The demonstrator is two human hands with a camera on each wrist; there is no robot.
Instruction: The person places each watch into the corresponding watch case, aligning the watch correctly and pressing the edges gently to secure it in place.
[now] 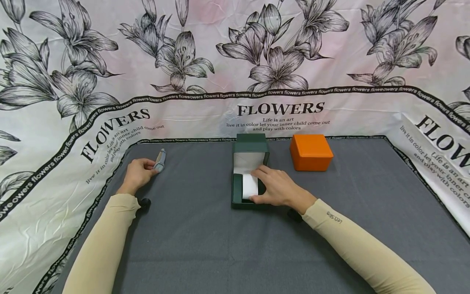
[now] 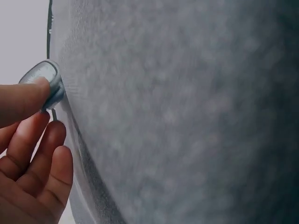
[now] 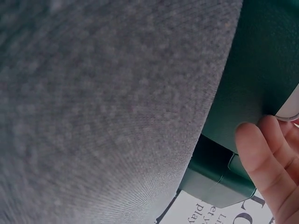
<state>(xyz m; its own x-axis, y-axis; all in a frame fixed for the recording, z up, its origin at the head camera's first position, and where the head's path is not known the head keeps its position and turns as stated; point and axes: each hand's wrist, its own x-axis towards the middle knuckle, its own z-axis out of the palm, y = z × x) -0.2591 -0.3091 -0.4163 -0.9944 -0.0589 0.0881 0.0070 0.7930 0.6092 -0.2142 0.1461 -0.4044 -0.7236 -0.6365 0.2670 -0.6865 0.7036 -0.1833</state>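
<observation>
At the left of the head view, my left hand (image 1: 137, 175) pinches a light blue-grey wristwatch (image 1: 160, 161) by its side. Up close in the left wrist view, the thumb lies over the watch (image 2: 46, 74) and the other fingers curl below it. A dark green watch box (image 1: 251, 142) stands at the centre with its lid raised, showing a pale lining. Inside its base sits a white watch cushion (image 1: 250, 187). My right hand (image 1: 277, 188) reaches in from the right and grips that cushion, thumb at the near end and fingers at the far end.
An orange box (image 1: 312, 153), closed, stands to the right of the green one. Grey cloth (image 1: 198, 245) covers the table. Behind and along both sides runs a white flower-printed sheet (image 1: 205, 116) with black lettering.
</observation>
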